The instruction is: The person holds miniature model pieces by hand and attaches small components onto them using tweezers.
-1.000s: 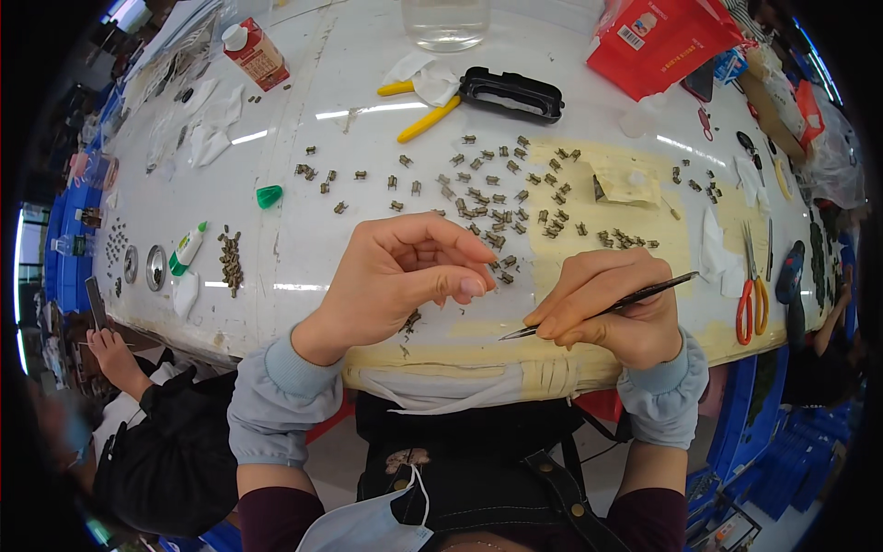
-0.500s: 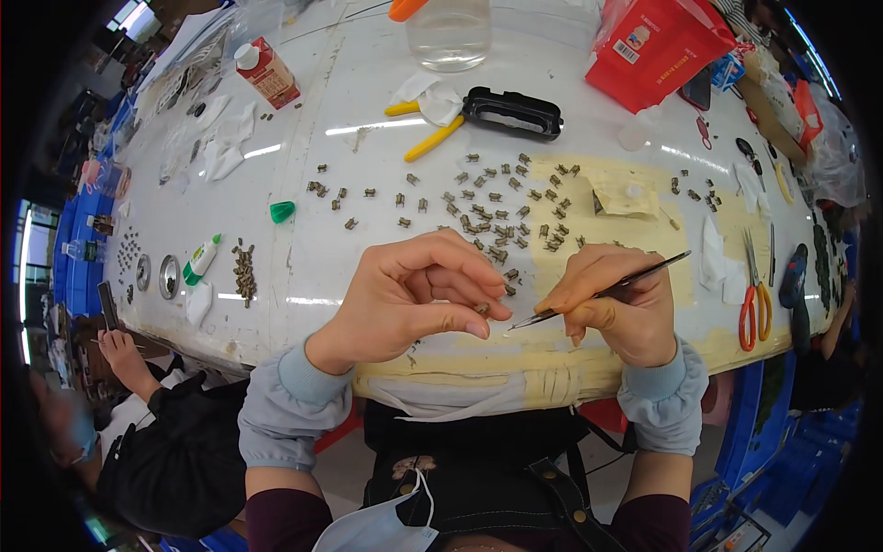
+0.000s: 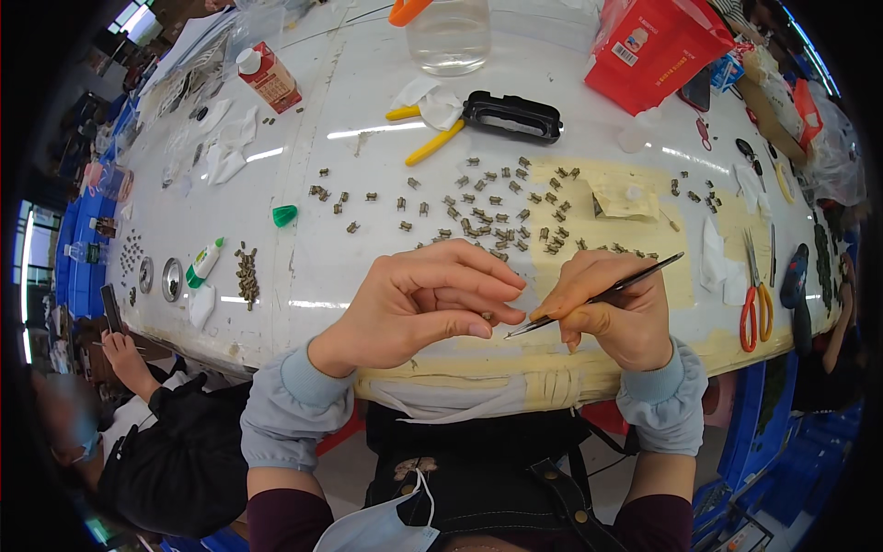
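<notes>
The whitish table (image 3: 322,244) fills the view, glossy with streaks of reflected light, its near edge (image 3: 543,390) padded with cloth and yellowish tape. Just inside the middle of that edge, the left hand (image 3: 400,304) curls its thumb and fingers together on a small brown piece (image 3: 487,316), mostly hidden by the fingers. Beside it, the right hand (image 3: 625,313) is clamped on a thin dark pointed tool (image 3: 635,279), its tip near the left fingertips.

Past the hands, little brownish parts (image 3: 495,201) lie scattered across the centre, some on a yellow patch (image 3: 682,293) toward the right edge. Toward the left edge are a heap of brown pieces (image 3: 246,278), a white and green bottle (image 3: 204,263), a green cap (image 3: 284,216) and round tins (image 3: 172,280). A red carton (image 3: 269,81) stands near the far left corner, a clear water container (image 3: 449,46) at the far edge, and a red bag (image 3: 653,57) near the far right corner. Scissors (image 3: 757,317) lie by the right edge. Blue crates (image 3: 754,414) show beyond that edge, and a co-worker's hand (image 3: 127,361) is near the near left corner
</notes>
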The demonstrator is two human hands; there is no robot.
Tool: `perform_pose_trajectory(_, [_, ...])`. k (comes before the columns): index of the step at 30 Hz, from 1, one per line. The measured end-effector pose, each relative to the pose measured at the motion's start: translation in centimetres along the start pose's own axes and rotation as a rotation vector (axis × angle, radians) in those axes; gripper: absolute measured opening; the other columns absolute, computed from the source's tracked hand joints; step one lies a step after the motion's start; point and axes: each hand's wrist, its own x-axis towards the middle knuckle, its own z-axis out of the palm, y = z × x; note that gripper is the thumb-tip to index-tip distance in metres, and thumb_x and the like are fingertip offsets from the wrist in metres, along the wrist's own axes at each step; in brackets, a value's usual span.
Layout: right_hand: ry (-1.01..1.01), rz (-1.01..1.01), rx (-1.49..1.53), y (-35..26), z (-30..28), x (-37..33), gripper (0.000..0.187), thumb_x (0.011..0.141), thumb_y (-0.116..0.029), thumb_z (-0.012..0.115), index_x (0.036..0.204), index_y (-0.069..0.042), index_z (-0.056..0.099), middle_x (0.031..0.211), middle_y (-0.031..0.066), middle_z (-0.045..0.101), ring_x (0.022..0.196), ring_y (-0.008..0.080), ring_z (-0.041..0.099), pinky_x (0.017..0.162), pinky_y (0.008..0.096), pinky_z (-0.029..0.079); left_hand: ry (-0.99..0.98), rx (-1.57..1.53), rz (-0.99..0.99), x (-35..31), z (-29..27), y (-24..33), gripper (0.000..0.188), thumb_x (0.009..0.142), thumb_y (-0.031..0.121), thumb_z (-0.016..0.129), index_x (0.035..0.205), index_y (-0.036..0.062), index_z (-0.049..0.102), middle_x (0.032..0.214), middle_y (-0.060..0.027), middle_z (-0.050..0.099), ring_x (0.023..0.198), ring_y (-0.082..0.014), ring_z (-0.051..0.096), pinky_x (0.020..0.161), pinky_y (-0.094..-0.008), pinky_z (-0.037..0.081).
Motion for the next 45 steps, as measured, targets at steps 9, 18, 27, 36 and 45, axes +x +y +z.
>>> perform_pose_trajectory(9, [0.009,0.003,0.022,0.0,0.0,-0.1,0.012,0.079,0.004,0.069,0.091,0.006,0.071,0.080,0.0123,0.063,0.063,0.0137,0.061,0.053,0.0221,0.050,-0.034,0.070,0.060,-0.1,-0.7,-0.6,0.017,0.078,-0.012,0.067,0.093,-0.0052,0.070,0.106,-0.0174,0.058,0.094,-0.0256,0.067,0.084,-0.0338,0.057])
perform_pose_trajectory(18, [0.013,-0.010,0.020,0.1,0.2,-0.1,0.012,0.080,0.001,0.071,0.091,0.006,0.070,0.079,0.0122,0.063,0.062,0.0133,0.061,0.053,0.0215,0.050,-0.001,-0.140,-0.111,-0.2,-0.6,-0.4,0.016,0.085,0.001,0.067,0.099,-0.0032,0.063,0.090,-0.0125,0.060,0.080,-0.0184,0.063,0.072,-0.0284,0.055])
perform_pose_trajectory(27, [-0.029,0.044,0.010,0.2,0.5,0.0,0.013,0.083,-0.002,0.070,0.093,0.005,0.070,0.078,0.0102,0.063,0.062,0.0117,0.060,0.054,0.0215,0.049,-0.037,-0.159,-0.140,-0.3,-0.8,-0.6,0.019,0.082,0.005,0.072,0.097,-0.0051,0.066,0.088,-0.0124,0.060,0.076,-0.0177,0.063,0.068,-0.0278,0.054])
perform_pose_trajectory(36, [-0.045,0.052,0.066,0.2,0.7,0.0,0.013,0.082,0.000,0.070,0.094,0.006,0.070,0.079,0.0106,0.062,0.064,0.0125,0.060,0.054,0.0221,0.049,-0.091,-0.167,-0.128,-0.3,-0.9,-0.6,0.018,0.080,-0.004,0.071,0.098,-0.0046,0.070,0.086,-0.0107,0.067,0.077,-0.0133,0.065,0.070,-0.0240,0.052])
perform_pose_trajectory(45, [-0.048,0.045,0.077,0.3,0.8,0.0,0.013,0.083,-0.001,0.070,0.094,0.005,0.070,0.079,0.0106,0.062,0.064,0.0120,0.060,0.054,0.0220,0.048,-0.100,-0.105,-0.085,-0.2,-0.9,-0.5,0.018,0.080,-0.007,0.070,0.097,-0.0042,0.071,0.085,-0.0122,0.068,0.076,-0.0152,0.065,0.069,-0.0249,0.053])
